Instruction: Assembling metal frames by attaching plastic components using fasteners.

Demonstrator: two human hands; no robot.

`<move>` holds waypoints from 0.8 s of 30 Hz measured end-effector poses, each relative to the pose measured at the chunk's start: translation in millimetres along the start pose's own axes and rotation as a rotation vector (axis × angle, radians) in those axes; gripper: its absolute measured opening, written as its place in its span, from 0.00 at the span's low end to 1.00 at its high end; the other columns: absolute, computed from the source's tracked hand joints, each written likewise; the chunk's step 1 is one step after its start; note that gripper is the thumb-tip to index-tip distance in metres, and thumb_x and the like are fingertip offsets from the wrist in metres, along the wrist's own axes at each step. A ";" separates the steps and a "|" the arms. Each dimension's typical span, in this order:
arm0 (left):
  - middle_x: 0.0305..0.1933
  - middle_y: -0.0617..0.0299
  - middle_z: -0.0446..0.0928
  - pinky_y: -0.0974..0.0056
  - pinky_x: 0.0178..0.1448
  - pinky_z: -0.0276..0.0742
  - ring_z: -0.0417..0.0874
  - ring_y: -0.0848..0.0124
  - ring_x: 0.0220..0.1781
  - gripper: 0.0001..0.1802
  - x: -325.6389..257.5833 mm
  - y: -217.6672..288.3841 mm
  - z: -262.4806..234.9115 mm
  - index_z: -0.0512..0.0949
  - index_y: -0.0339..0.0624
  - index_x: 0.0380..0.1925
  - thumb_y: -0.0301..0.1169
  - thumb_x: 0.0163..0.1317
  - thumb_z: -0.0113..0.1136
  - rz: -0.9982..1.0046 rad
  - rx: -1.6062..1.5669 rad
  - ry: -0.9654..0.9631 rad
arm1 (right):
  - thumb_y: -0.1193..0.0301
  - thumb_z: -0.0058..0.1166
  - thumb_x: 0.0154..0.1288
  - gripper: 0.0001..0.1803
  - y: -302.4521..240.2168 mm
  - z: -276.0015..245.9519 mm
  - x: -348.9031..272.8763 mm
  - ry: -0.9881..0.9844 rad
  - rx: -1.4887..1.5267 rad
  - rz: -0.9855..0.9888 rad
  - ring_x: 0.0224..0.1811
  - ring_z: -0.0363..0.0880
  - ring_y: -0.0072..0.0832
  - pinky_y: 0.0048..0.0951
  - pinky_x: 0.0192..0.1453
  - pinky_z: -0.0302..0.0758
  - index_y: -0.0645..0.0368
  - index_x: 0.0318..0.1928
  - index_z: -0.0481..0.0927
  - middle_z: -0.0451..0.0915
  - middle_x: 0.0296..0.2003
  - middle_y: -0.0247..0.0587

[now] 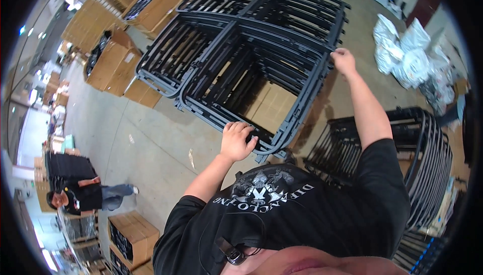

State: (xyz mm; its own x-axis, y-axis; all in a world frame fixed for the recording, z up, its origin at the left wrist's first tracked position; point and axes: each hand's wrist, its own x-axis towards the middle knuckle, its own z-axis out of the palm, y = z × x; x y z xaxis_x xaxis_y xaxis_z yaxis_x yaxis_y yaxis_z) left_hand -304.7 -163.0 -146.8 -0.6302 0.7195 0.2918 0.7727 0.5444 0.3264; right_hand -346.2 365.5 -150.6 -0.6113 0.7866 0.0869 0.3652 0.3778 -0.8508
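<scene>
A tall stack of black frames (279, 32) with rounded corners stands in front of me, with cross bars dividing it into sections. My left hand (236, 142) grips the near rail of the top frame, its fingers curled over the edge and the thumb pointing right. My right hand (343, 63) is closed on the frame's right side rail, farther from me; its fingertips are partly hidden. Through the near opening shows a brown cardboard sheet (269, 105) at the bottom of the stack.
At my right stands another stack of black curved frames (427, 169). White plastic bags (410, 54) lie beyond it by the wall. Cardboard boxes (113, 64) with black parts stand at the far left. A person (90, 194) is at the left, near another box (133, 235).
</scene>
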 end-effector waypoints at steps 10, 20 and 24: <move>0.50 0.60 0.81 0.52 0.69 0.64 0.78 0.60 0.60 0.20 9.5 11.3 -5.7 0.84 0.46 0.42 0.46 0.54 0.69 -0.082 -0.032 -0.084 | 0.61 0.58 0.58 0.27 11.1 73.6 193.9 -0.047 -0.220 0.212 0.58 0.83 0.46 0.39 0.63 0.76 0.71 0.51 0.84 0.85 0.52 0.60; 0.50 0.61 0.80 0.54 0.68 0.64 0.78 0.63 0.59 0.20 7.7 14.2 -9.7 0.84 0.48 0.42 0.46 0.53 0.69 -0.176 0.006 -0.111 | 0.43 0.66 0.62 0.29 -99.3 25.8 114.2 -0.515 1.460 0.621 0.23 0.66 0.28 0.32 0.27 0.67 0.56 0.38 0.72 0.68 0.28 0.38; 0.49 0.60 0.81 0.53 0.66 0.65 0.79 0.61 0.57 0.19 7.8 8.8 -6.6 0.84 0.48 0.42 0.45 0.53 0.69 -0.100 -0.015 -0.099 | 0.62 0.60 0.73 0.18 -116.0 36.9 91.2 -0.680 1.543 0.381 0.17 0.54 0.20 0.24 0.24 0.57 0.53 0.29 0.68 0.54 0.17 0.25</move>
State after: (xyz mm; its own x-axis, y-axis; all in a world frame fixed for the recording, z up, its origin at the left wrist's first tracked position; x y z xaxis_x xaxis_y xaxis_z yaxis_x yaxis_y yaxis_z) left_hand -303.3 -155.4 -135.7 -0.6930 0.7013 0.1674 0.7047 0.6098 0.3628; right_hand -470.2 375.4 -63.1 -0.9691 0.2290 -0.0920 -0.1589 -0.8641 -0.4775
